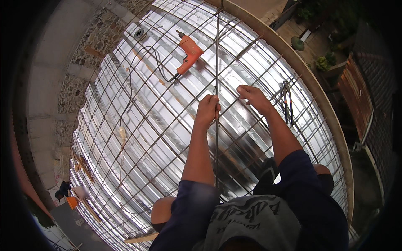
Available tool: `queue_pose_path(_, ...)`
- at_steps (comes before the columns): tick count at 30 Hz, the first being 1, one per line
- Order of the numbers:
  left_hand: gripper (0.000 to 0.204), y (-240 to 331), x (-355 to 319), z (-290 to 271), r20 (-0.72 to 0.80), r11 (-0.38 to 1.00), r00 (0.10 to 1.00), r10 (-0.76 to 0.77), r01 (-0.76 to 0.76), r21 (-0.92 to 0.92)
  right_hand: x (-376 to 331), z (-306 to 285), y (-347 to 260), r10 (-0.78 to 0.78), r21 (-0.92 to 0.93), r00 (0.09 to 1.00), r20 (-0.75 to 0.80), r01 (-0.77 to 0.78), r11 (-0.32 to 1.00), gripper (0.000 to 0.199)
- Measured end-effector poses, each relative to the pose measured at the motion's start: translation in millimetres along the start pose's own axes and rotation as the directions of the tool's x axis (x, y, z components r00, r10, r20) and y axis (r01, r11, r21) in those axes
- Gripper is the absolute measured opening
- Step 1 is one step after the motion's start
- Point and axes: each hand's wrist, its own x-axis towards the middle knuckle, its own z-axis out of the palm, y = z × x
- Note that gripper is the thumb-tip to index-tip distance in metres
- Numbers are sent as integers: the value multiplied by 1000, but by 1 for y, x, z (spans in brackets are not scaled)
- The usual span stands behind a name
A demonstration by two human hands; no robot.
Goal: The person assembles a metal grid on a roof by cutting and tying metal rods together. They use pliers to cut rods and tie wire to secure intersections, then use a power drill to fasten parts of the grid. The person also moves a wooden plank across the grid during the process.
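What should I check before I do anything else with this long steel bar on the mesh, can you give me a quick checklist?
1. Left hand closed around the long bar: ok.
2. Right hand on the rebar mesh beside the bar, fingers curled down: ok, though whether it grips a wire cannot be told.
3. Bar lies along the mesh, running straight away from the body: ok.
4. Orange drill lies off to the left of the bar, apart from both hands: ok.
5. Drill cable trails across the mesh to the left, not across the bar: ok.
6. Bar tied to the mesh at the crossing: cannot tell.
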Motion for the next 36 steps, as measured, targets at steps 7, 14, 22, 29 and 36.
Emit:
queue_pose_path(7, 31, 84, -28, -33, 3, 856, 982, 187, -165, 491, -5, 71, -88, -306, 296, 952, 4, 291, 910, 26)
queue_pose_path(14, 25, 112, -94, -70, -158, 971, 959, 235, -223, 92, -26, 77, -128, -408, 471, 911, -68, 389, 792, 25)
queue_pose_path(22, 14, 120, -142, -62, -216, 810, 921, 323, -387, -440, -56, 85, -155, -420, 761, 907, 18, 260, 594, 20)
queue_pose_path(29, 21, 114, -142, -71, -207, 676, 861, 464, -495, -547, -62, 110, -142, -345, 889, 933, 105, 67, 452, 18)
queue_pose_path(36, 29, 95, -155, -79, 63, 921, 989, 131, -98, -377, -47, 94, -141, -453, 822, 891, 5, 254, 509, 18)
